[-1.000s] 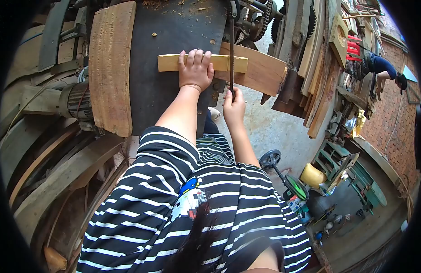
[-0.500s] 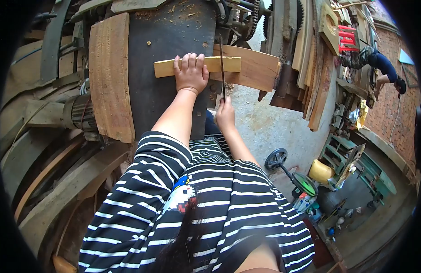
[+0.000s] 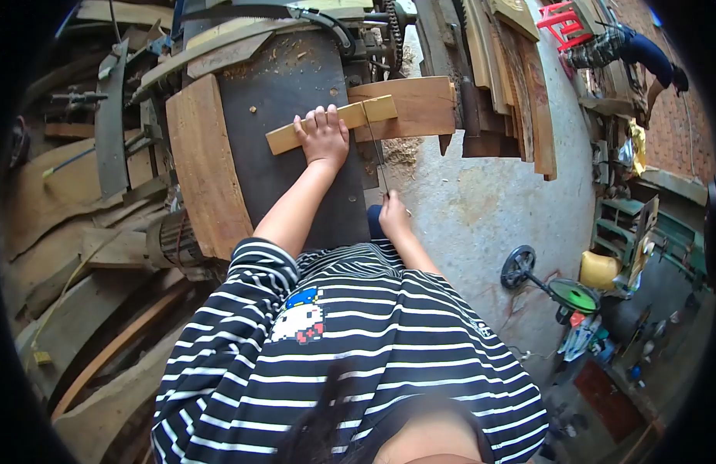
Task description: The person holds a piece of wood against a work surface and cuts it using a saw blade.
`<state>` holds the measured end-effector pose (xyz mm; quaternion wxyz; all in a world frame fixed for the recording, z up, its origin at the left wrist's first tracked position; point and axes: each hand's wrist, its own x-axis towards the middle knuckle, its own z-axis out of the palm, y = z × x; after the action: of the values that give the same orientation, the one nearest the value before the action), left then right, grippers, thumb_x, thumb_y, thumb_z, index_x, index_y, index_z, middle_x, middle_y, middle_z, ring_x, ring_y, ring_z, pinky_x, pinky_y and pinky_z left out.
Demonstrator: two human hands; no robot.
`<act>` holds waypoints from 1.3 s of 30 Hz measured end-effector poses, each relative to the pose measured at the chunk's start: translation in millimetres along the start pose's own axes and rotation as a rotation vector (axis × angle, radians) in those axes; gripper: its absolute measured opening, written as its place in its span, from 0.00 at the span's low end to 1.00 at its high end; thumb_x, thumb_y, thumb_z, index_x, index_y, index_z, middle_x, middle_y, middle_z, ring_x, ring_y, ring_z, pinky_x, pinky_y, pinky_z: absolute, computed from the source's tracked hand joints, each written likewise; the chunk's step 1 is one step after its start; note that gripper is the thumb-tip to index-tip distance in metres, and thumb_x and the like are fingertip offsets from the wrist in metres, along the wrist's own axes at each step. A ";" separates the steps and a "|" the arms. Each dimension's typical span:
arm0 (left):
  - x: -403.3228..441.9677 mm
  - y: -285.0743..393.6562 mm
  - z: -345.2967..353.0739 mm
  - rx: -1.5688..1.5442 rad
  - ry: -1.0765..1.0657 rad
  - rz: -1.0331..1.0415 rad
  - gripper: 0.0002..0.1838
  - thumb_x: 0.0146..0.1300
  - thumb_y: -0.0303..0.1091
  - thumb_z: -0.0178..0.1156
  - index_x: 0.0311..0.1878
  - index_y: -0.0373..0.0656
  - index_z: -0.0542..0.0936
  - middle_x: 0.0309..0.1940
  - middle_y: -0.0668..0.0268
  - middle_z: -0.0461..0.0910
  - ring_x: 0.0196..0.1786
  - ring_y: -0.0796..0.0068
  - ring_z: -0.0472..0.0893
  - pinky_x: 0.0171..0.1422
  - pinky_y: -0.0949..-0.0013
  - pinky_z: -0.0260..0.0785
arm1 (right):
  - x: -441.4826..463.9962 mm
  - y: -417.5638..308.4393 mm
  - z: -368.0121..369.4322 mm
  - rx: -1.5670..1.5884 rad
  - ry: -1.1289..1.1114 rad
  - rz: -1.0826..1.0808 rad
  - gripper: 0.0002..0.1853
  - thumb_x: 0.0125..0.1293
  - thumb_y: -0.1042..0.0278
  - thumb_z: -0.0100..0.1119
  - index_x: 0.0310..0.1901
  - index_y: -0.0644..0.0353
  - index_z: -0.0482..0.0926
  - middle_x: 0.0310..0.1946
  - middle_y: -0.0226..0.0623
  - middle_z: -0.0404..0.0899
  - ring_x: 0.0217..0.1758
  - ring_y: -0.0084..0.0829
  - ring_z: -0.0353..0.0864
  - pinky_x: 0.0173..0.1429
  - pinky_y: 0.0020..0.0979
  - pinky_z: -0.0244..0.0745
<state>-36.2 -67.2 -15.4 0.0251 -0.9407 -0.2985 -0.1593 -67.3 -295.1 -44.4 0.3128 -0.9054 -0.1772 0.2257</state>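
Note:
My left hand (image 3: 325, 141) presses down on a pale wooden strip (image 3: 285, 140), its fingers curled over the far edge. The strip lies slightly tilted across a dark worktop (image 3: 253, 182), and its right end sticks out past the worktop's edge. In my right hand (image 3: 394, 216), closed near my body, is a handsaw (image 3: 379, 154); its handle is mostly hidden by my fingers. The thin blade is seen nearly edge-on and crosses the strip to the right of my left hand. How deep it sits in the wood I cannot tell.
A wider brown board (image 3: 420, 104) lies under the strip's right end. Another folding saw (image 3: 242, 12) rests at the back. A thick plank (image 3: 207, 170) flanks the worktop on the left. Stacked boards (image 3: 528, 93) stand at right; another person (image 3: 644, 58) bends over beyond them.
My right hand has drawn the saw back toward my body, so less blade reaches past the strip. My left hand stays on the strip, which looks more tilted as the view has shifted.

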 end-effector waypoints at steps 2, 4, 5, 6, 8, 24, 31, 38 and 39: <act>9.7 -10.0 2.5 -0.025 -0.031 0.121 0.16 0.63 0.44 0.50 0.50 0.48 0.70 0.49 0.64 0.69 0.58 0.64 0.66 0.66 0.52 0.52 | 0.5 -7.3 -3.1 -0.023 0.027 0.023 0.09 0.70 0.67 0.45 0.43 0.64 0.66 0.28 0.64 0.78 0.35 0.65 0.78 0.38 0.57 0.72; 25.2 -25.5 -3.1 -0.092 -0.035 0.369 0.13 0.63 0.43 0.51 0.44 0.46 0.70 0.44 0.63 0.67 0.53 0.64 0.67 0.58 0.59 0.57 | 12.9 -31.6 -16.1 -0.043 0.020 0.027 0.10 0.70 0.65 0.44 0.43 0.64 0.66 0.28 0.63 0.78 0.35 0.64 0.78 0.38 0.58 0.72; 34.2 -32.3 -9.2 -0.115 -0.159 0.435 0.13 0.64 0.44 0.51 0.44 0.46 0.70 0.44 0.62 0.68 0.53 0.62 0.68 0.59 0.59 0.58 | 20.6 -42.8 -23.1 -0.082 -0.016 0.029 0.10 0.70 0.64 0.44 0.43 0.63 0.66 0.28 0.62 0.78 0.35 0.64 0.79 0.38 0.58 0.72; 42.7 -41.6 -9.5 -0.197 -0.222 0.497 0.13 0.64 0.44 0.50 0.44 0.46 0.71 0.44 0.61 0.69 0.53 0.61 0.68 0.59 0.59 0.58 | 32.7 -49.0 -22.6 -0.083 -0.003 0.018 0.11 0.71 0.63 0.43 0.43 0.62 0.67 0.29 0.62 0.79 0.36 0.63 0.79 0.40 0.58 0.73; 57.4 -60.0 0.3 -0.327 -0.260 0.599 0.13 0.66 0.46 0.49 0.44 0.46 0.72 0.43 0.61 0.71 0.52 0.60 0.70 0.57 0.59 0.61 | 58.0 -68.2 -29.0 -0.113 -0.003 0.011 0.11 0.71 0.62 0.43 0.43 0.61 0.67 0.30 0.61 0.79 0.36 0.63 0.79 0.41 0.58 0.73; 60.8 -56.6 -14.7 -0.320 -0.280 0.531 0.11 0.65 0.44 0.52 0.40 0.49 0.75 0.41 0.64 0.73 0.50 0.61 0.72 0.54 0.60 0.65 | 20.5 -28.1 -11.1 0.079 -0.029 -0.010 0.08 0.68 0.68 0.45 0.43 0.62 0.68 0.27 0.63 0.77 0.34 0.64 0.77 0.39 0.58 0.71; 61.6 -54.1 -17.0 -0.285 -0.290 0.515 0.12 0.64 0.45 0.53 0.41 0.48 0.74 0.41 0.63 0.72 0.50 0.61 0.72 0.54 0.59 0.66 | 88.8 -74.2 -11.4 0.157 -0.004 -0.019 0.10 0.70 0.65 0.44 0.40 0.63 0.69 0.31 0.65 0.77 0.39 0.65 0.76 0.41 0.58 0.71; 58.6 -55.4 -9.7 -0.276 -0.258 0.504 0.21 0.64 0.46 0.53 0.53 0.42 0.69 0.52 0.59 0.71 0.56 0.59 0.70 0.59 0.59 0.65 | -14.5 -4.8 -11.5 0.221 -0.008 0.030 0.09 0.69 0.68 0.46 0.43 0.66 0.71 0.30 0.65 0.76 0.39 0.64 0.76 0.40 0.54 0.70; 56.9 -55.8 -9.2 -0.277 -0.268 0.497 0.21 0.64 0.46 0.53 0.53 0.42 0.69 0.52 0.59 0.71 0.56 0.59 0.70 0.59 0.59 0.65 | -19.1 -4.6 -14.6 0.203 0.003 0.011 0.09 0.68 0.68 0.46 0.44 0.65 0.70 0.28 0.66 0.76 0.37 0.65 0.76 0.39 0.56 0.70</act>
<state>-26.7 8.8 8.6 -0.1045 -0.9919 -0.0356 -0.0620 -76.5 -307.6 -25.4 0.4021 -0.8704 -0.1479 0.2428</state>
